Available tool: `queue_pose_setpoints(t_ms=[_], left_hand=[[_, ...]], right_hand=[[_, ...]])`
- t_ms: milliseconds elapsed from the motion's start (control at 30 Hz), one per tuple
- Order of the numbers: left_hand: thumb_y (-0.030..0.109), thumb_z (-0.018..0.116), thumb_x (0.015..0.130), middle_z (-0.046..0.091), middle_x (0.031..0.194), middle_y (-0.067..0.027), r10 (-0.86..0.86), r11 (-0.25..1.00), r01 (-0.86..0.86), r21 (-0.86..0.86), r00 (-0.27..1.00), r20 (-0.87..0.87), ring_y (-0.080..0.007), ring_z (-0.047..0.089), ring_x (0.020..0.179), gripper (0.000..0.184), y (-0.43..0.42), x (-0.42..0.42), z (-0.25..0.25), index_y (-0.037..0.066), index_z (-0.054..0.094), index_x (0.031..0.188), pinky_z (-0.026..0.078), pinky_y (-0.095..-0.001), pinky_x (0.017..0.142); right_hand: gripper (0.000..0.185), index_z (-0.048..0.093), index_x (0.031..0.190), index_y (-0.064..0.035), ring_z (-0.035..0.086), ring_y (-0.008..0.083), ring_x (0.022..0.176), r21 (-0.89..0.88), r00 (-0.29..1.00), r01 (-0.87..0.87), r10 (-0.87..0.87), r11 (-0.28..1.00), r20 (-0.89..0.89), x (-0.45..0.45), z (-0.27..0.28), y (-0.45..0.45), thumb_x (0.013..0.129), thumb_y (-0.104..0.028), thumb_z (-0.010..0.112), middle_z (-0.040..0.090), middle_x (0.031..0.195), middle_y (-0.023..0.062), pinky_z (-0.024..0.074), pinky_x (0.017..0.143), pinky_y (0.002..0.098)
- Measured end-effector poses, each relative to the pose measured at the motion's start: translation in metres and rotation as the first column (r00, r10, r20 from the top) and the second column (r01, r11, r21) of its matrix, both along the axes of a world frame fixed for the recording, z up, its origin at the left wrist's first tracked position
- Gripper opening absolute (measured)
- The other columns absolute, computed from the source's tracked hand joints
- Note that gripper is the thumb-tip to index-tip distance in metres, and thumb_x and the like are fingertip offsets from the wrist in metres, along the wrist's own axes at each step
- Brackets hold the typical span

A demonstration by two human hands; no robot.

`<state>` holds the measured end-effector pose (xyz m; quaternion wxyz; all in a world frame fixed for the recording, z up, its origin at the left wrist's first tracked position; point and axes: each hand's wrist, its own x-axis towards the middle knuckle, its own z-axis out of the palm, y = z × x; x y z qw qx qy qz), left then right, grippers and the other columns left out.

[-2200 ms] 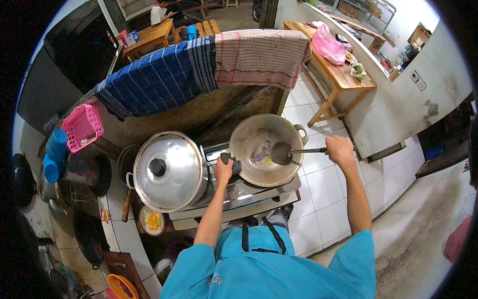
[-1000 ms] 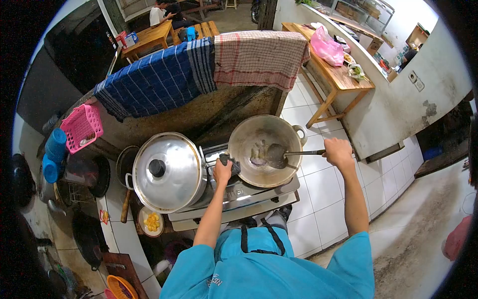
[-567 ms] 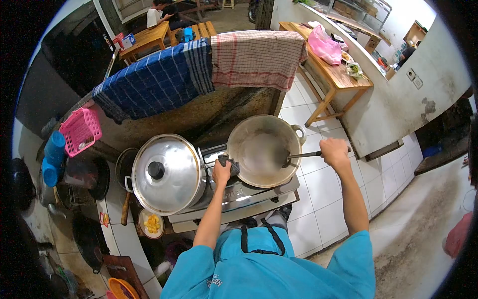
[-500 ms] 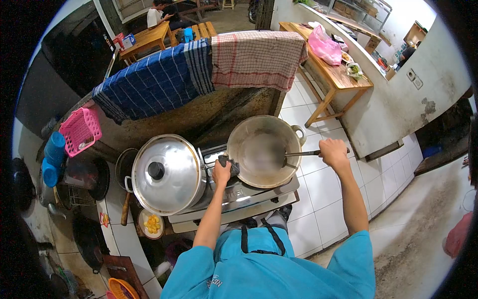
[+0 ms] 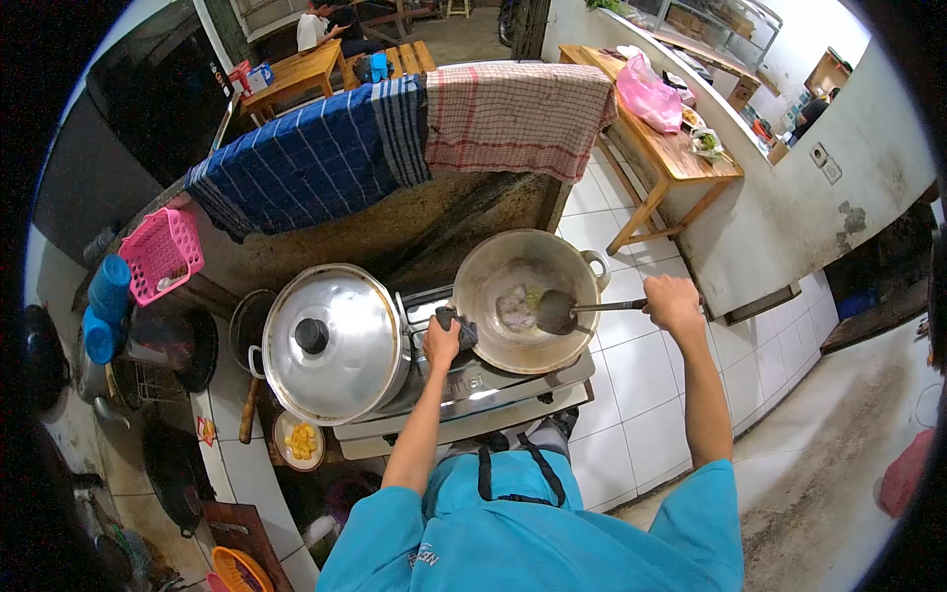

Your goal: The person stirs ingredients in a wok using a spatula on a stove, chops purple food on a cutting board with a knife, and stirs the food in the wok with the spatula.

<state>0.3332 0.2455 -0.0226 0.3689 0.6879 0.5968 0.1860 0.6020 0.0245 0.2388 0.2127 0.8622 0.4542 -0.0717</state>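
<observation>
A wide, worn metal wok [image 5: 493,259] sits on the right side of the gas stove [image 5: 464,398]. My left hand [image 5: 441,345] is closed around a dark cloth [image 5: 463,329] at the wok's left side; the handle under it is hidden. My right hand [image 5: 674,300] grips the handle of a spatula [image 5: 557,312], whose broad dark blade is inside the wok. By the blade lies a small greyish, shiny patch with greenish bits [image 5: 517,306], too unclear to name. A large lidded pot [image 5: 332,370] stands on the stove's left side.
A plate of yellow pieces [image 5: 299,441] is below the pot, near a wooden-handled pan [image 5: 251,321]. A blue cloth [image 5: 306,158] and a checked cloth [image 5: 518,118] hang over the low wall. At the left is a pink basket [image 5: 163,255]. A person [image 5: 318,30] sits farther back.
The spatula's blade has moved left and turned its broad face into view. Steam over the wok has thinned, revealing the greyish patch. My left hand stays at the wok's side.
</observation>
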Motion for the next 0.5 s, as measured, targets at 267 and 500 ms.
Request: queue_pose_setpoints(t_ms=[267,500], left_hand=[[0.038,0.06,0.077,0.061,0.095,-0.0241,0.005,1.0,-0.004,-0.004,1.0,0.027,-0.0423,0.057,0.09,0.047,0.0,0.0,0.003,0.003,0.051,0.107,0.044,-0.0471,0.077],[0.038,0.06,0.077,0.059,0.098,-0.0257,-0.032,0.997,0.035,-0.069,0.998,0.052,-0.0417,0.056,0.094,0.053,0.006,0.0,-0.009,0.001,0.046,0.113,0.044,-0.0454,0.079]], right_hand=[[0.014,0.065,0.081,-0.0085,0.065,0.0258,0.081,0.033,0.999,0.013,-0.012,0.999,-0.036,-0.003,0.006,0.003,0.072,-0.019,0.068,0.066,0.082,0.0106,0.0505,0.065,0.0372],[0.017,0.064,0.081,-0.0078,0.064,0.0273,0.078,0.027,1.0,0.001,0.0,1.0,-0.023,0.005,-0.006,0.0,0.07,-0.019,0.07,0.065,0.083,0.0115,0.0506,0.065,0.0382]])
